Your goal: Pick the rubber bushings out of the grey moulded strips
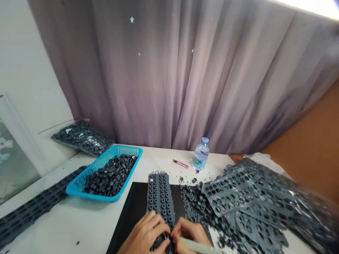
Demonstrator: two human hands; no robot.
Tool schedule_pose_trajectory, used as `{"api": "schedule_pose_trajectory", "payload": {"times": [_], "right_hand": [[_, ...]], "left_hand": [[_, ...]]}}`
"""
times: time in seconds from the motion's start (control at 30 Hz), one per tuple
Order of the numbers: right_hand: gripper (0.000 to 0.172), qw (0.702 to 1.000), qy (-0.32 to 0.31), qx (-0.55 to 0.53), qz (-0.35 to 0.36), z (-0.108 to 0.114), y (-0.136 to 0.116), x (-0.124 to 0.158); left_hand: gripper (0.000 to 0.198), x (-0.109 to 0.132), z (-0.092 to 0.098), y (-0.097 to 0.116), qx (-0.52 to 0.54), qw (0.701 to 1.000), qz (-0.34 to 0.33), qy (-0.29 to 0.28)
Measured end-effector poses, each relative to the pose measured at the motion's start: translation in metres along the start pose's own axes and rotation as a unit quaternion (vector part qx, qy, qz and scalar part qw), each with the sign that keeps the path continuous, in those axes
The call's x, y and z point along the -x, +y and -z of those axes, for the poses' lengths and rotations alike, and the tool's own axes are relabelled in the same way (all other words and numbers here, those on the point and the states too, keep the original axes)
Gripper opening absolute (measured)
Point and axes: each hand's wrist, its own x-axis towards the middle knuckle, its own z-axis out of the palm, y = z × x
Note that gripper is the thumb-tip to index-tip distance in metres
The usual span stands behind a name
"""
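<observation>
A dark grey moulded strip (159,194) with rows of raised rings lies lengthwise on a black mat (132,208). My left hand (148,233) is on the strip's near end, its fingers curled and the thumb pressing close to the edge. Right beside it, my right hand (189,231) is closed around a tool with a long pale handle (202,246); the tool's tip is hidden behind the fingers. Several small dark rings and bits (197,199) are scattered to the right of the mat.
At left a blue basket (107,199) holds many small dark pieces, with a filled plastic bag (83,137) behind and a long holed strip (34,203) alongside. Pink-handled snips (180,163) and a water bottle (200,155) stand at the back. Punched-out sheets (243,190) are piled at right.
</observation>
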Motion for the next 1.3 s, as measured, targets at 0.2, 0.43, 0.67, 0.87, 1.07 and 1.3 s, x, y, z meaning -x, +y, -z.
{"api": "schedule_pose_trajectory", "payload": {"times": [0.2, 0.43, 0.67, 0.87, 1.07, 1.3], "right_hand": [[0.031, 0.998, -0.039, -0.036, 0.025, 0.0, 0.009, -0.001], [0.016, 0.994, -0.055, -0.096, 0.009, 0.002, 0.003, -0.003], [0.007, 0.994, -0.047, -0.1, 0.004, 0.004, 0.002, -0.003], [0.009, 0.988, -0.096, -0.117, -0.006, 0.01, 0.004, -0.011], [0.009, 0.987, -0.105, -0.124, 0.004, 0.013, 0.008, -0.02], [0.01, 0.991, -0.085, -0.099, 0.032, 0.009, 0.004, -0.01]], "left_hand": [[0.012, 0.002, 0.018, 0.015, 0.075, 0.997, 0.027, -0.006], [0.014, 0.003, 0.024, 0.009, 0.071, 0.996, 0.012, -0.045], [0.014, 0.005, 0.026, 0.007, 0.065, 0.997, 0.009, -0.038], [0.011, 0.003, 0.029, 0.007, 0.056, 0.998, -0.007, -0.04], [0.012, 0.0, 0.028, 0.001, 0.085, 0.995, -0.025, -0.035], [0.014, 0.0, 0.026, -0.007, 0.113, 0.993, -0.02, -0.025]]}}
